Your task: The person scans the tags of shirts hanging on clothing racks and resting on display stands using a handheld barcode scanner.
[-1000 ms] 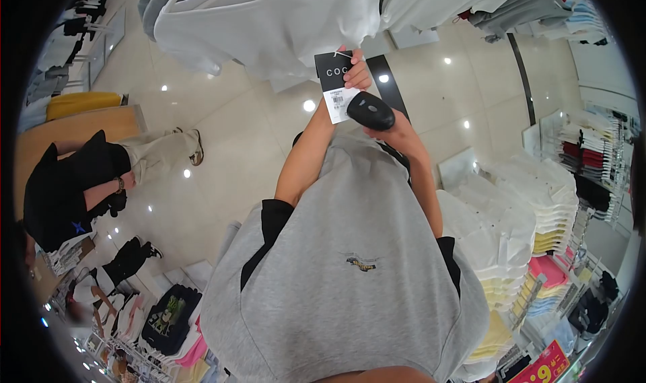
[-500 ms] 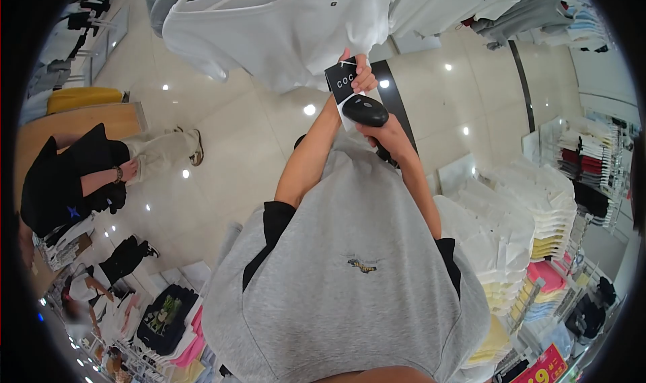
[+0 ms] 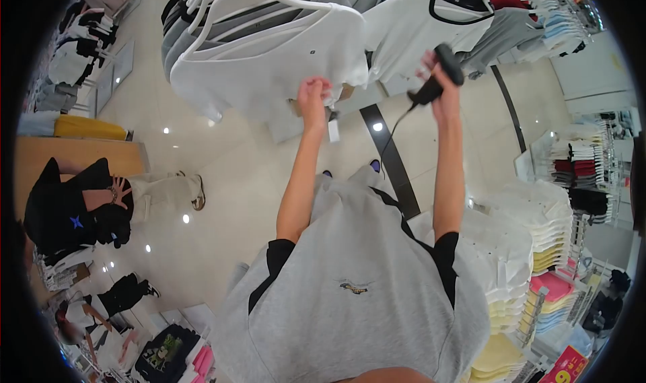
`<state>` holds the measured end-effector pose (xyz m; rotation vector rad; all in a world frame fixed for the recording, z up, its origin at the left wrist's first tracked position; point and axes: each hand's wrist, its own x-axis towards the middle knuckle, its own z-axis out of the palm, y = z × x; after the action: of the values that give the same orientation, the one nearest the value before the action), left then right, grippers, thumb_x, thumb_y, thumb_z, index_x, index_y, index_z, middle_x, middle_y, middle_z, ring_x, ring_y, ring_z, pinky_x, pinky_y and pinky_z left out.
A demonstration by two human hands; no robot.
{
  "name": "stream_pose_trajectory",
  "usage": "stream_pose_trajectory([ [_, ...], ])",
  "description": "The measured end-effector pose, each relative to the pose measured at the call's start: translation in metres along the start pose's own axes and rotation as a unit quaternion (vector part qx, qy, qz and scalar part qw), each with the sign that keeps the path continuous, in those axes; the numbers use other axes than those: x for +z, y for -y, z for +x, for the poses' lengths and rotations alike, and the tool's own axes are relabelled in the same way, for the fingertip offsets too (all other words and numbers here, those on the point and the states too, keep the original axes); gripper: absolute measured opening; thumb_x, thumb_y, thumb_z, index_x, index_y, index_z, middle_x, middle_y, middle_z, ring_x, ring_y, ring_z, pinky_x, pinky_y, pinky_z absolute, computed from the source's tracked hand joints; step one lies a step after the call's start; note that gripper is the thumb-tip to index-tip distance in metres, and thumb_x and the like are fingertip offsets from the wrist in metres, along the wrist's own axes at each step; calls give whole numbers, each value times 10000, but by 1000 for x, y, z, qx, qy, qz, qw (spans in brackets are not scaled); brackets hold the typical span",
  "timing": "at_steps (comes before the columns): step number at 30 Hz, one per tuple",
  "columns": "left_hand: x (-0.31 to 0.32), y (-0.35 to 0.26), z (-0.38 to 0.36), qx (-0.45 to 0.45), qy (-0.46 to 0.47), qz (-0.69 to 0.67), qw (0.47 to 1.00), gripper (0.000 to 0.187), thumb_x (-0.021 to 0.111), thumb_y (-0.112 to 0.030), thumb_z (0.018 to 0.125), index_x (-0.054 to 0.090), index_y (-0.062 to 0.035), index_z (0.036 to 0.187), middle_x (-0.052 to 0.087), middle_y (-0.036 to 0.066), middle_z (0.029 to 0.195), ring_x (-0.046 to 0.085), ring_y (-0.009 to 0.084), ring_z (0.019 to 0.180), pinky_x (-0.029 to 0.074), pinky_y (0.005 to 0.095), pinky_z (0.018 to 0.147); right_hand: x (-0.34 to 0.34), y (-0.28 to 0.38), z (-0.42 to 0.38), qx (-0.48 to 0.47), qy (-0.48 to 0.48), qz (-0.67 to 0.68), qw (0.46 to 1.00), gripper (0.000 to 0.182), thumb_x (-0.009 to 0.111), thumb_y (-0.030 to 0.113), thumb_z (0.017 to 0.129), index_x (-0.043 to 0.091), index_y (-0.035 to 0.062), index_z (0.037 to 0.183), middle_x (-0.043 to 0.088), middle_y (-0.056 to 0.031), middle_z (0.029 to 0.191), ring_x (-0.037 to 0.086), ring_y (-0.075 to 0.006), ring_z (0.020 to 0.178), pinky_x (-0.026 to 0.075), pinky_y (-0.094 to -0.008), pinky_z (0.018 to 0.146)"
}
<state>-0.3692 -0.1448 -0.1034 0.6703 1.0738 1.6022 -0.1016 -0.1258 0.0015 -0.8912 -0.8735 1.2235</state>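
Note:
My right hand is wrapped round a black handheld barcode scanner, raised to the right, its thin cable hanging down. My left hand is at the lower edge of a white shirt on a white hanger. Its fingers are curled in, and what they hold, if anything, is hidden. Just below and right of these fingers dangles a small white tag with a dark part above it.
More shirts hang behind and beside the white one, including a white top with black trim. White and yellow garments hang to my right. A person in black stands at a wooden counter on the left. A dark strip crosses the tiled floor.
The scanner moved away from the black tag, up and to the right, with my right hand. My left hand shifted left and no longer holds up the tag. More of the hanging shirts shows.

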Motion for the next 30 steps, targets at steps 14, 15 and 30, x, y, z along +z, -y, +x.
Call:
stream_pose_trajectory([
  [14, 84, -187, 69, 241, 4, -54, 969, 293, 451, -244, 990, 406, 22, 1106, 536, 85, 793, 632, 234, 705, 556, 374, 732, 7, 105, 176, -57, 13, 250, 967, 192, 553, 168, 862, 536, 31, 997, 561, -119, 1109, 505, -307, 1167, 311, -557, 1065],
  [15, 85, -192, 74, 243, 2, -63, 968, 279, 445, -229, 991, 417, 29, 1093, 534, 78, 760, 644, 240, 712, 566, 369, 726, -22, 99, 194, -44, 64, 301, 951, 214, 554, 176, 866, 547, 26, 1019, 578, -128, 1071, 513, -305, 1159, 319, -560, 1057],
  [30, 89, -188, 82, 218, -17, -128, 967, 284, 419, -278, 999, 414, 5, 1017, 609, 162, 884, 648, 280, 841, 549, 397, 753, 136, 98, 11, -176, 95, 78, 977, 397, 527, 96, 910, 482, 43, 1300, 539, -125, 1276, 501, -280, 1205, 447, -428, 939],
])
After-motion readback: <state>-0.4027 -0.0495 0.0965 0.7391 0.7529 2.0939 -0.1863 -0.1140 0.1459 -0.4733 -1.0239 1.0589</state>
